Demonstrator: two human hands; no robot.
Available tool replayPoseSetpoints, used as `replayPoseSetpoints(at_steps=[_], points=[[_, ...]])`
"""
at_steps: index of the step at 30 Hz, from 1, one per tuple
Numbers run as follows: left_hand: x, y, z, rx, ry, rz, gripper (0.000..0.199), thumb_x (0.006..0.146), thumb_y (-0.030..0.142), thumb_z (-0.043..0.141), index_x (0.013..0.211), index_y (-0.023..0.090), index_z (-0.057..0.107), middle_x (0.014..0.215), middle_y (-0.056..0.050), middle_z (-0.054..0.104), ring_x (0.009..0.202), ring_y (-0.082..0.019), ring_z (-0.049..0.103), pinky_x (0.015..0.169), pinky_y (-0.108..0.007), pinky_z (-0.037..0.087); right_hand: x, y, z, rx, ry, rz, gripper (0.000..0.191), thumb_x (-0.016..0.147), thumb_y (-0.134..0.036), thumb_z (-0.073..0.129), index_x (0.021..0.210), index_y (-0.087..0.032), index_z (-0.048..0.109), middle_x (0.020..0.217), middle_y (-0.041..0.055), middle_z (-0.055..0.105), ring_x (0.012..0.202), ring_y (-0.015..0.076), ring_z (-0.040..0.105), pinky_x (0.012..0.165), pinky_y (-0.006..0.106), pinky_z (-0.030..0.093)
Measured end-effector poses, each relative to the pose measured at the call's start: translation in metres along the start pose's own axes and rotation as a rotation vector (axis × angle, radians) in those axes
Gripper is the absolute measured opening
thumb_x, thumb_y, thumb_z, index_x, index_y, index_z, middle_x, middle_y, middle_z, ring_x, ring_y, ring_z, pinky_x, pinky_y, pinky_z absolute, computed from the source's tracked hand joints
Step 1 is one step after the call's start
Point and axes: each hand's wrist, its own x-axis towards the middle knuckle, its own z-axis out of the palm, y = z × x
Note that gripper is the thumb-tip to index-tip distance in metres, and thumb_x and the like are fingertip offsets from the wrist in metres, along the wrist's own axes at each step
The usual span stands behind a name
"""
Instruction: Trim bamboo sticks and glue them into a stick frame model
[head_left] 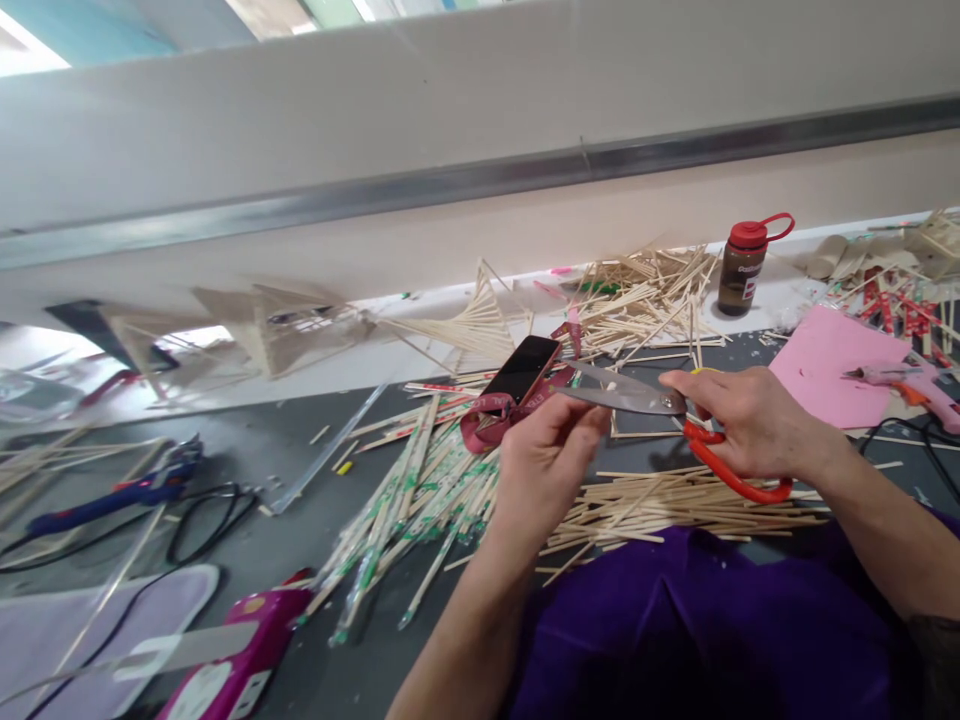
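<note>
My right hand grips the orange-handled scissors, whose blades are parted and point left. Close to the blade tips, my left hand is closed in a pinch on a thin wooden stick, largely hidden by the fingers; its pale end shows between the blades. Below the scissors lies a loose pile of wooden sticks. Left of it are sticks in clear wrappers with green print. A dark-screened phone and a red lanyard rest just beyond my left hand.
More loose sticks heap at the back, beside a red-capped bottle. A pink glue gun lies on pink paper at right. A blue glue gun with a cord and a magenta device are at left.
</note>
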Motion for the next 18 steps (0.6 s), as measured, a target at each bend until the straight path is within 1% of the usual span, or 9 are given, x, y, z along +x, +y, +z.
replayPoseSetpoints(at_steps=[2,4,5,7,9,10,12,15,18], points=[[-0.001,-0.001,0.002,0.312,0.114,0.238,0.025,0.094,0.036,0.055,0.08,0.018,0.065,0.068,-0.001,0.063,0.058,-0.011,0.055,0.055,-0.023,0.042,0.002,-0.004,0.003,-0.018,-0.015,0.045,0.044,0.081,-0.023,0.052,0.123,-0.011,0.059,0.094,0.0101,0.075,0.073,0.0197,0.068,0.058,0.028,0.044],[0.0,-0.003,0.005,0.564,0.204,0.436,0.025,0.097,0.029,0.047,0.082,0.018,0.064,0.075,-0.004,0.067,0.067,-0.014,0.061,0.061,-0.024,0.044,0.003,-0.01,0.007,-0.003,-0.035,0.088,0.044,0.082,-0.025,0.05,0.124,-0.01,0.059,0.092,0.01,0.075,0.073,0.0196,0.068,0.059,0.029,0.045],[0.001,-0.005,0.006,0.668,0.25,0.512,0.026,0.098,0.026,0.045,0.083,0.018,0.064,0.076,-0.004,0.068,0.067,-0.014,0.062,0.061,-0.024,0.043,0.003,-0.012,0.009,0.012,-0.042,0.106,0.045,0.083,-0.026,0.049,0.124,-0.01,0.059,0.091,0.0097,0.074,0.072,0.0192,0.067,0.06,0.029,0.045],[0.003,-0.008,0.007,0.826,0.331,0.626,0.026,0.099,0.023,0.044,0.083,0.017,0.063,0.07,-0.004,0.067,0.061,-0.014,0.06,0.056,-0.024,0.039,0.003,-0.017,0.014,0.035,-0.052,0.133,0.045,0.085,-0.027,0.047,0.126,-0.011,0.058,0.09,0.0095,0.074,0.071,0.0189,0.066,0.059,0.029,0.044],[0.005,-0.011,0.005,0.887,0.359,0.693,0.027,0.099,0.022,0.045,0.08,0.017,0.063,0.061,-0.002,0.063,0.052,-0.013,0.056,0.052,-0.025,0.035,0.003,-0.02,0.017,0.042,-0.063,0.144,0.046,0.086,-0.028,0.046,0.127,-0.011,0.058,0.092,0.0102,0.074,0.072,0.0195,0.066,0.059,0.029,0.043],[0.005,-0.012,0.003,0.881,0.348,0.696,0.028,0.099,0.023,0.045,0.08,0.017,0.064,0.058,-0.001,0.061,0.049,-0.012,0.054,0.051,-0.025,0.035,0.003,-0.021,0.018,0.043,-0.069,0.143,0.046,0.086,-0.028,0.046,0.127,-0.011,0.058,0.092,0.0103,0.074,0.072,0.0197,0.066,0.059,0.029,0.043],[0.004,-0.011,-0.001,0.821,0.285,0.616,0.031,0.099,0.027,0.044,0.081,0.017,0.066,0.055,0.0,0.059,0.047,-0.012,0.052,0.051,-0.024,0.035,0.002,-0.02,0.018,0.052,-0.082,0.139,0.045,0.086,-0.028,0.046,0.125,-0.011,0.059,0.09,0.0096,0.074,0.07,0.0188,0.064,0.058,0.029,0.041],[0.001,-0.006,-0.005,0.635,0.144,0.377,0.033,0.098,0.034,0.045,0.081,0.019,0.069,0.053,0.002,0.056,0.045,-0.011,0.049,0.05,-0.023,0.036,0.002,-0.017,0.013,0.086,-0.097,0.124,0.044,0.085,-0.027,0.049,0.125,-0.012,0.059,0.088,0.0082,0.073,0.065,0.0163,0.06,0.057,0.027,0.04],[-0.002,-0.003,-0.005,0.379,0.012,0.176,0.036,0.095,0.04,0.047,0.078,0.019,0.071,0.053,0.003,0.053,0.046,-0.01,0.046,0.049,-0.023,0.035,0.002,-0.012,0.007,0.12,-0.09,0.092,0.044,0.084,-0.025,0.051,0.126,-0.012,0.059,0.085,0.0063,0.071,0.063,0.0147,0.059,0.057,0.026,0.04]])
